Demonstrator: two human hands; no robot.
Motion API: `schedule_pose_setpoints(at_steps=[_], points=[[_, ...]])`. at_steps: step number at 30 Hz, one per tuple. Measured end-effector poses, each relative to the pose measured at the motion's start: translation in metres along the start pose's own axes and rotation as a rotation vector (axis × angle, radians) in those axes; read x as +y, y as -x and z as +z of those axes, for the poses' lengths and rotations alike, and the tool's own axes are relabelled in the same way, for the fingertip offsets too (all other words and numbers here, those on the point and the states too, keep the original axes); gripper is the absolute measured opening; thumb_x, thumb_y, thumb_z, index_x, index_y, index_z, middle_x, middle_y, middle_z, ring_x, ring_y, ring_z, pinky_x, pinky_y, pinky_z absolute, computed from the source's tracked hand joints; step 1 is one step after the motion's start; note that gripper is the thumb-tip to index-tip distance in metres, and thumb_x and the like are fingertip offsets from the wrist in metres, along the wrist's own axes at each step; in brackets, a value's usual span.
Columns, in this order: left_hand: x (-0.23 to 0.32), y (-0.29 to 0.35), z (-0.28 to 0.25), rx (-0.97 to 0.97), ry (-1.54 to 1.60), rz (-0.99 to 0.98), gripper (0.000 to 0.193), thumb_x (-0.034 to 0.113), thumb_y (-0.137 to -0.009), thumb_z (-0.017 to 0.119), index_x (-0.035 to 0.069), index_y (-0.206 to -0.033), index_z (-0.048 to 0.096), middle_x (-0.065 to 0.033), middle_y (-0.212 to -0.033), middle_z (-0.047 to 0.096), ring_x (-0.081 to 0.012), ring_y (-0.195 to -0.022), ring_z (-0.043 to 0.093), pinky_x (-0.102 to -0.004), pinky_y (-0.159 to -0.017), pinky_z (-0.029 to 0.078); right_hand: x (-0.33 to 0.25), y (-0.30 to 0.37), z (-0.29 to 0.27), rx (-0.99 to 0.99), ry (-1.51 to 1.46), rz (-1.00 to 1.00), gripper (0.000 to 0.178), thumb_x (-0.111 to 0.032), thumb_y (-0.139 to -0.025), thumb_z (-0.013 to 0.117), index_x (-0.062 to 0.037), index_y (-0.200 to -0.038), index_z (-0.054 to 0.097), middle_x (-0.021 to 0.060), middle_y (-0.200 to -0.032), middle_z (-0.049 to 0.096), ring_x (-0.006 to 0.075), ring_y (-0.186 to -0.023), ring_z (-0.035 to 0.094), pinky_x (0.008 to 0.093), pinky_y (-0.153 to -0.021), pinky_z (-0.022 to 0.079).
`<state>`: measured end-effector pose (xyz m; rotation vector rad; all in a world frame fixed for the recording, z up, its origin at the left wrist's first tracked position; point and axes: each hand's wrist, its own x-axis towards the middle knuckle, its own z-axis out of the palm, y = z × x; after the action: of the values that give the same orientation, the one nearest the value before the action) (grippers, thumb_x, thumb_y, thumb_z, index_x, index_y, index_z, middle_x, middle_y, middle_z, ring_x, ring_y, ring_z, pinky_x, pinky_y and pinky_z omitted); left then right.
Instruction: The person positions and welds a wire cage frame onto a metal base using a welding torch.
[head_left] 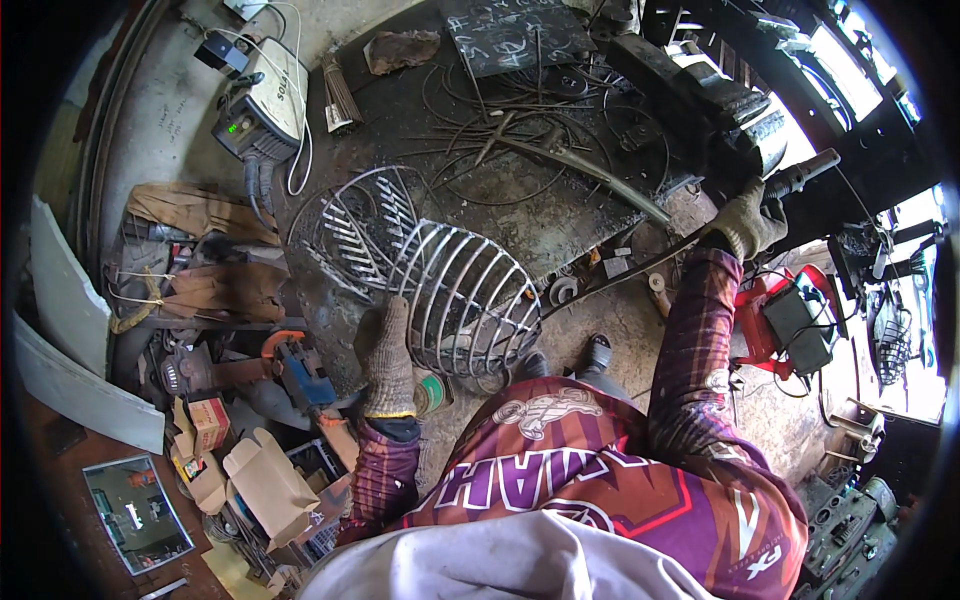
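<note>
A rounded cage of metal bars (470,290) stands on the dark worktable in front of me. My left hand (385,355), in a knitted work glove, is closed at the cage's near left rim; part of its grip is hidden. Just beyond, smaller curved frames with short welded bars (360,235) lean beside the cage. Out to the right, my gloved right hand (752,222) is wrapped round a grey welding electrode holder (802,172). A thin rod slants down from its tip, and a black cable (640,268) trails from the hand back toward the cage.
At the left back is a welding machine (265,100) with cables. Wire rings and a metal pipe (590,175) lie across the worktable (480,215). A bundle of rods (340,95) sits farther back. Open cardboard boxes (270,485) are low left; a red stool (760,320) stands right.
</note>
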<state>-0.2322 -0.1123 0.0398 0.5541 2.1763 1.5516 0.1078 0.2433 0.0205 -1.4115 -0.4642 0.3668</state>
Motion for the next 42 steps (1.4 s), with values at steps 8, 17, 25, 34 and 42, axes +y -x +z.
schedule_pose_setpoints(at_steps=[8,17,25,34,42], points=[[-0.018,-0.003,0.010,-0.052,0.210,-0.228,0.058,0.047,-0.095,0.065,0.000,-0.129,0.062,-0.0069,-0.125,0.064,-0.0186,-0.107,0.061,-0.0321,-0.089,0.051,-0.002,-0.015,-0.008,0.010,0.013,0.033,0.054,-0.031,-0.084,0.079,-0.0004,-0.121,0.056,0.0141,-0.100,0.066,0.0216,-0.087,0.064,0.0375,-0.079,0.052],[-0.038,-0.015,0.012,-0.034,0.151,-0.190,0.052,0.040,-0.097,0.064,0.001,-0.131,0.062,-0.0093,-0.130,0.063,-0.0182,-0.113,0.058,-0.0322,-0.099,0.044,-0.008,-0.051,-0.039,-0.401,0.247,0.091,0.067,-0.036,-0.079,0.078,0.0028,-0.129,0.055,0.0126,-0.095,0.069,0.0192,-0.082,0.067,0.0335,-0.074,0.053],[-0.032,-0.009,0.012,0.015,0.060,-0.131,0.055,0.041,-0.091,0.072,-0.002,-0.125,0.064,-0.0120,-0.124,0.066,-0.0223,-0.104,0.061,-0.0359,-0.091,0.049,-0.033,-0.065,-0.033,-0.549,0.517,0.080,0.046,-0.039,-0.083,0.067,-0.0029,-0.112,0.068,0.0163,-0.097,0.073,0.0282,-0.084,0.072,0.0392,-0.079,0.056],[-0.015,-0.001,0.005,-0.054,0.023,-0.198,0.056,0.044,-0.088,0.075,-0.001,-0.119,0.066,-0.0127,-0.119,0.066,-0.0232,-0.103,0.060,-0.0385,-0.088,0.049,-0.043,-0.091,-0.031,-0.482,-0.121,0.242,0.026,-0.032,-0.094,0.063,-0.0069,-0.092,0.069,0.0024,-0.074,0.063,0.0138,-0.061,0.056,0.0287,-0.056,0.045],[-0.011,0.002,0.010,0.022,0.126,-0.094,0.040,0.037,-0.091,0.072,0.000,-0.106,0.070,-0.0075,-0.096,0.069,-0.0166,-0.083,0.060,-0.0342,-0.075,0.049,-0.048,-0.087,-0.087,-0.840,-0.593,0.138,0.027,-0.006,-0.091,0.060,0.0032,-0.116,0.059,0.0147,-0.099,0.068,0.0282,-0.093,0.069,0.0429,-0.083,0.058]])
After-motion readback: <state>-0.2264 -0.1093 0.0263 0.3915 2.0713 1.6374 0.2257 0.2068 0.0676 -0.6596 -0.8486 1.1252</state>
